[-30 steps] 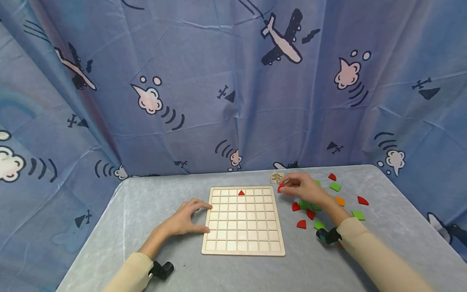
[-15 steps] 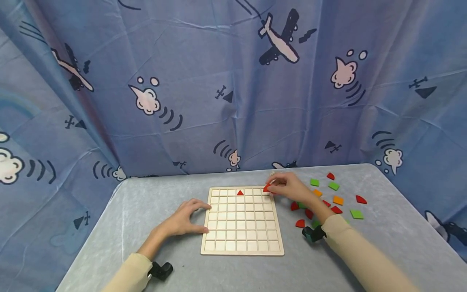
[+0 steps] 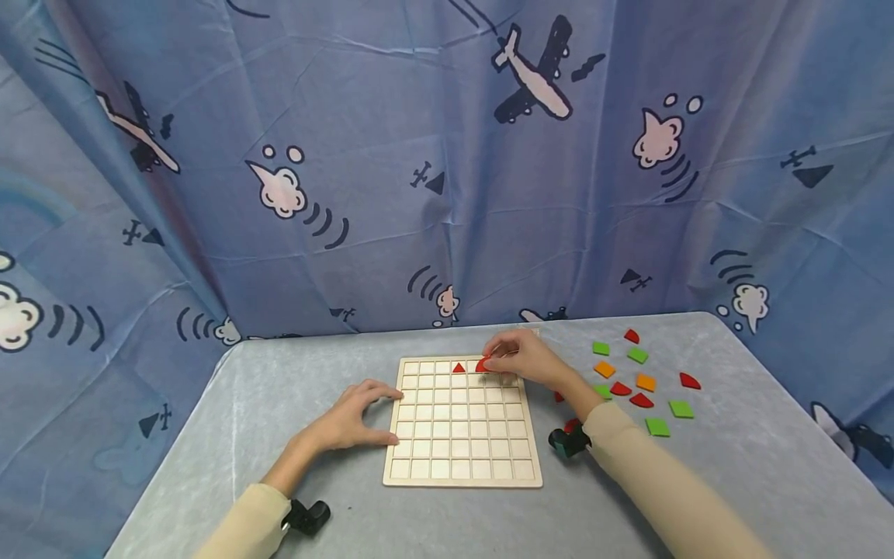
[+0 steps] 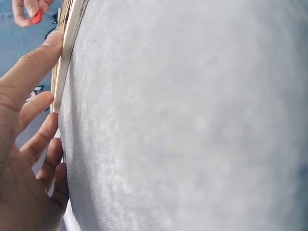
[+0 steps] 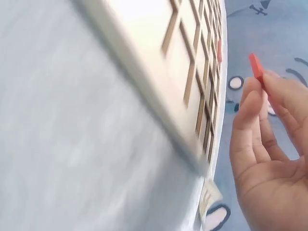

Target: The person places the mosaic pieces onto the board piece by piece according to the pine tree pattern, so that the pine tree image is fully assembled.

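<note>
A pale wooden grid board [image 3: 461,428] lies on the grey-covered table. In its top row sits a red triangle [image 3: 459,369]. My right hand [image 3: 522,359] pinches a red quarter-circle tile [image 3: 481,365] between thumb and fingertips, over that row just right of the triangle. The right wrist view shows the red tile [image 5: 256,66] edge-on, raised off the board. My left hand [image 3: 349,419] rests at the board's left side, thumb and fingers spread, with tips touching the edge. In the left wrist view, the left thumb [image 4: 36,65] lies against the board's side.
Right of the board lie scattered red quarter-circle tiles [image 3: 641,401], green square tiles [image 3: 681,409] and orange square tiles [image 3: 646,382]. My right forearm hides some of them. A small patterned card shows partly behind the right hand. A blue printed curtain [image 3: 349,171] hangs behind the table.
My right hand has carried the red quarter-circle tile leftward from beside the board's top right corner to over its top row. The left hand stays at the board's edge.
</note>
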Tool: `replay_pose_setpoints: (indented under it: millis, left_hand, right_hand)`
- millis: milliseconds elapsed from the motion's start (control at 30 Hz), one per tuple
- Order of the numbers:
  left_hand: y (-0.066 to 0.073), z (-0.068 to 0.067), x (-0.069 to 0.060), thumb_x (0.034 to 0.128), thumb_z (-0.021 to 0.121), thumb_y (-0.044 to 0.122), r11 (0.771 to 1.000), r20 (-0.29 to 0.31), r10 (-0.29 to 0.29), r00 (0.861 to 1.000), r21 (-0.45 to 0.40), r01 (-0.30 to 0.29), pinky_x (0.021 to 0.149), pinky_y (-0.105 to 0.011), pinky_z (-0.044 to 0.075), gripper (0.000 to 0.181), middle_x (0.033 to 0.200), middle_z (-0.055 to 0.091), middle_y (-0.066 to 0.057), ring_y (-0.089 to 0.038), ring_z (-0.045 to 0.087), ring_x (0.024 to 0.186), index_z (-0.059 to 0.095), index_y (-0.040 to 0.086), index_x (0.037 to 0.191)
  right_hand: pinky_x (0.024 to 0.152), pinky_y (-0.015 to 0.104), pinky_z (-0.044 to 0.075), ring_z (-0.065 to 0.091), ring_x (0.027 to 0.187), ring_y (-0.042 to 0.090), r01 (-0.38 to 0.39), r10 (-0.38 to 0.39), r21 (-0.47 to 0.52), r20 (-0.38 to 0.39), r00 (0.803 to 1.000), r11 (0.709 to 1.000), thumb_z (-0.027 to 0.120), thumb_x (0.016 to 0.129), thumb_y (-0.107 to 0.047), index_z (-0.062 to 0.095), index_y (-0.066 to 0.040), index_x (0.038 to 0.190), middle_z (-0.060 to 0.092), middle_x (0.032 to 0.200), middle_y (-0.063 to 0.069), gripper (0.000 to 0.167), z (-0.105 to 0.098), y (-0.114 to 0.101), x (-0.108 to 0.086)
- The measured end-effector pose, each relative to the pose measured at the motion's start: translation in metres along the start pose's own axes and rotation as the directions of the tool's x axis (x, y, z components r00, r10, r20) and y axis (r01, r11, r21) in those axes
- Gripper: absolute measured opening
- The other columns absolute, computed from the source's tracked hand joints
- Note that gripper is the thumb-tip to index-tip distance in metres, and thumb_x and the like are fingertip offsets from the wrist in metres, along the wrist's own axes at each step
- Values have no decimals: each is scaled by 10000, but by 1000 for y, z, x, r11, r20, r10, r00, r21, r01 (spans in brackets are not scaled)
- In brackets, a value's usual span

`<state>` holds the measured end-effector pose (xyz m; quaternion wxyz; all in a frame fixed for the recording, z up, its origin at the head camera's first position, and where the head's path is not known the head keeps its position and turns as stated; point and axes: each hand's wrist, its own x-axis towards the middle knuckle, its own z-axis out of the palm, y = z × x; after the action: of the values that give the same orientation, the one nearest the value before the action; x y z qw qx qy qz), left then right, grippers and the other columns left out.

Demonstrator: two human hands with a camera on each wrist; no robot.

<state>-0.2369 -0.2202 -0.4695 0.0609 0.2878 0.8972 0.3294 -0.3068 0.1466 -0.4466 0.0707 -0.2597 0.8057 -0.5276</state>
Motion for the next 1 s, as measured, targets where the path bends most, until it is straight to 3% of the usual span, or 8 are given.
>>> replay_pose_setpoints:
  millis: [133,233,367,600,900,1000]
  left_hand:
    - [0,0,1,786,885,432,1000,1,-3,1000,-2,3,1019,-605,346,689,1379,518,-62,-347,428,1266,629,157,1363]
    - [-1,-1,1,786,884,436,1000,1,0,1000,1,0,1016,-608,346,689,1379,519,-62,-348,430,1264,629,158,1363]
    - [-1,-1,1,789,881,439,1000,5,4,1000,-1,-4,1014,-610,345,689,1377,518,-60,-349,429,1261,628,156,1365]
    - [-1,-2,0,785,883,440,1000,5,2,1000,-4,-2,1018,-603,342,692,1369,523,-51,-340,434,1256,630,155,1363]
    - [0,-2,1,790,880,436,1000,7,1,1000,-12,-1,1017,-596,341,680,1370,525,-51,-342,432,1256,633,155,1358]
    - [0,-1,1,793,876,443,1000,10,-4,1000,-6,5,1016,-606,340,681,1374,524,-49,-347,428,1263,631,161,1362]
  right_hand:
    - [647,438,544,645,737,422,-5,4,59,19,1000,998,764,904,-16,734,48,1017,716,878,180,134,11,-3,8]
    - [592,426,544,631,666,384,2,-5,75,39,999,997,757,909,-17,734,48,1005,717,846,143,118,19,-4,13]
    - [588,376,522,628,668,321,5,-7,66,41,999,998,751,912,-8,738,43,982,717,836,115,88,28,-6,18]
    - [633,488,567,651,719,461,-35,28,110,59,998,993,734,922,0,721,68,973,697,816,235,86,42,-12,27]
    - [649,459,552,638,685,433,-49,45,57,61,997,997,739,917,-3,728,71,987,695,794,184,102,54,-14,37]
    - [604,389,522,631,633,377,-51,50,19,64,997,999,740,911,-3,736,51,954,699,773,161,69,58,-15,39]
